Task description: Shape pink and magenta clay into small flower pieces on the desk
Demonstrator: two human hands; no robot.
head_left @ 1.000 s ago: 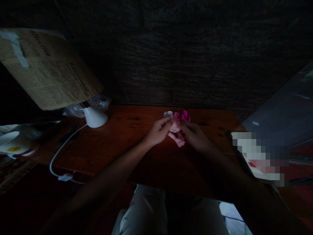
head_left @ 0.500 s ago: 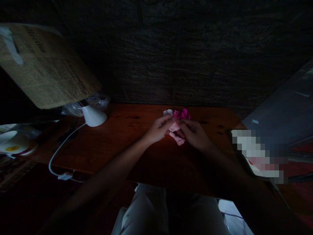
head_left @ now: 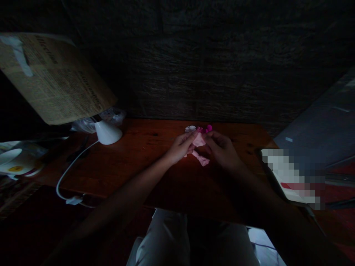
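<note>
Between my two hands is a pale pink crinkled piece that looks like paper or a petal. My left hand pinches its left side with thumb and fingers. The right edge is pinched by my right hand. Below them a crumpled pink strip hangs or lies over the wooden table; I cannot tell whether it joins the held piece. Just beyond my fingers are a white flower-like piece and a bright magenta one, with a darker pink bit partly hidden between them.
To the left stands a lamp with a white base and a newsprint shade, its white cord running off the table. A white cup is farther left. At right lies a partly blurred device. A dark brick wall rises behind.
The view has shifted slightly. My right hand has moved a little right, showing more of the pink piece, and the strip below now sits clear of the right fingers.
</note>
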